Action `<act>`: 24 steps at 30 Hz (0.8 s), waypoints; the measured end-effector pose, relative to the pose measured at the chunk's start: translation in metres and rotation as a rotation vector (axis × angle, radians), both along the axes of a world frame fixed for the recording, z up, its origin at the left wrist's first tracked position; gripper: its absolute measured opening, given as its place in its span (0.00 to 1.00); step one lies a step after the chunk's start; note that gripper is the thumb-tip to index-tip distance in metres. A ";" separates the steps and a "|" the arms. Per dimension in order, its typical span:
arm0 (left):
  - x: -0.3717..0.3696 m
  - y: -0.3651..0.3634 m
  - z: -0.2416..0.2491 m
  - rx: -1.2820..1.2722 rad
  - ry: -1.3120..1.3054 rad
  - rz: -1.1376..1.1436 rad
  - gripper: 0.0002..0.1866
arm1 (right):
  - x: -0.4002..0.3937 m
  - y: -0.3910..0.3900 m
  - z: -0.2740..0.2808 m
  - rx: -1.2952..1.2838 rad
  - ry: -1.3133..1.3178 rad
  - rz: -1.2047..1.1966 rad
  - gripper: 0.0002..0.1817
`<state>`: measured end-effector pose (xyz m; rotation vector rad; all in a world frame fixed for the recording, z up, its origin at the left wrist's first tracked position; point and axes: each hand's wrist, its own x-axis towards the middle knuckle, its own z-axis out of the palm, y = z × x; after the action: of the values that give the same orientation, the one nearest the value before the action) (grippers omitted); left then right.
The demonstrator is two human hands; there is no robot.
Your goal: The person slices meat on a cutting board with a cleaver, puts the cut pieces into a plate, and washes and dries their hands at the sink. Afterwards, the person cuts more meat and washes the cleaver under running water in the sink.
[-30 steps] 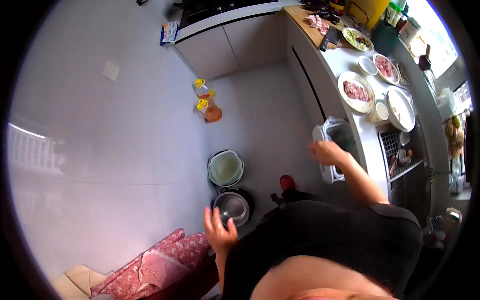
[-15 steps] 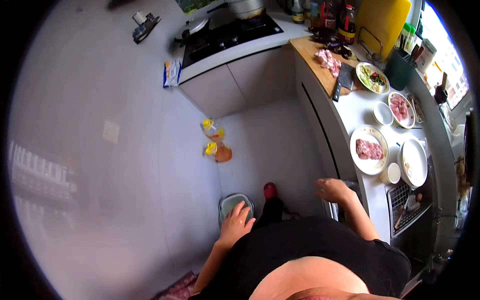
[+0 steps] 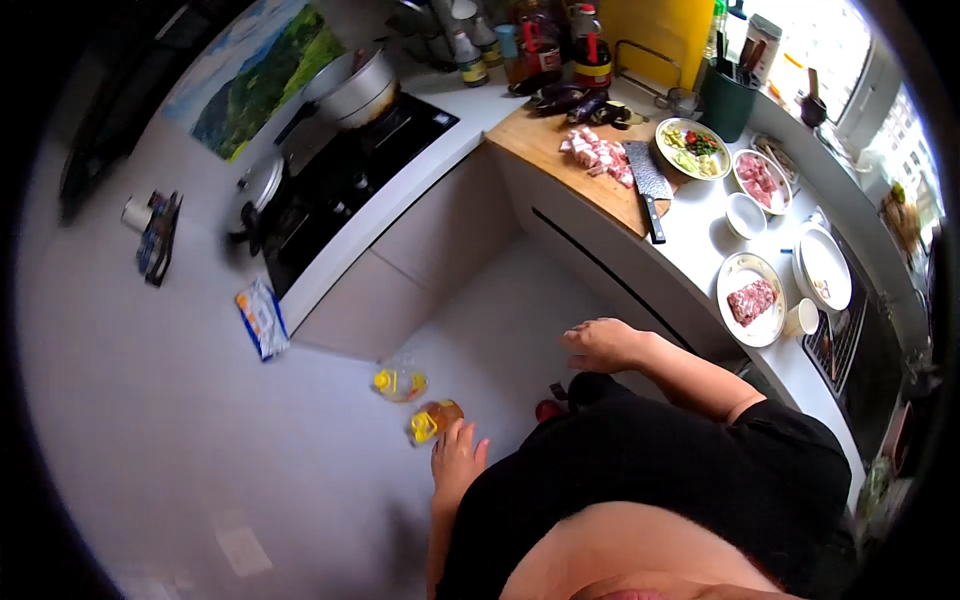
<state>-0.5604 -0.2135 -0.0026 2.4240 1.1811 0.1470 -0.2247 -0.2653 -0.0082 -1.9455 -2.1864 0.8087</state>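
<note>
My left hand hangs low with its fingers apart, holding nothing. In this view its fingertips lie just below an oil bottle with a yellow cap; that bottle stands on the floor beside a clearer one. My right hand is in front of my body with loosely stretched fingers and nothing visible in it. On the counter beyond it, a wooden cutting board bears diced meat, several eggplants and a cleaver. A plate of minced meat sits nearer.
A pot stands on the black stove. Along the right counter are a plate of cut vegetables, a bowl of meat, a small white bowl, a white cup and a stack of white plates.
My view has turned toward the stove and cutting board. My left hand has left the bin and appears near the oil bottles. The right hand has moved forward, away from the counter's edge.
</note>
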 end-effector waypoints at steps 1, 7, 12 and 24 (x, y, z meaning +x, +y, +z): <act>-0.002 0.015 0.000 0.023 0.041 -0.034 0.19 | 0.001 0.007 0.001 0.070 0.012 -0.039 0.25; 0.012 0.097 -0.012 -0.049 -0.002 -0.058 0.20 | 0.022 0.063 -0.009 -0.298 -0.071 -0.031 0.25; 0.031 0.160 -0.036 -0.053 0.012 -0.039 0.20 | 0.052 0.143 0.008 -0.329 -0.092 -0.054 0.25; 0.155 0.330 0.012 -0.086 0.073 -0.106 0.20 | 0.148 0.301 -0.007 -0.151 0.050 -0.230 0.20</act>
<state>-0.4053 0.1163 0.0096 2.4274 1.0640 -0.0249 -0.0765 0.0361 -0.0153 -2.1691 -1.8776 0.9965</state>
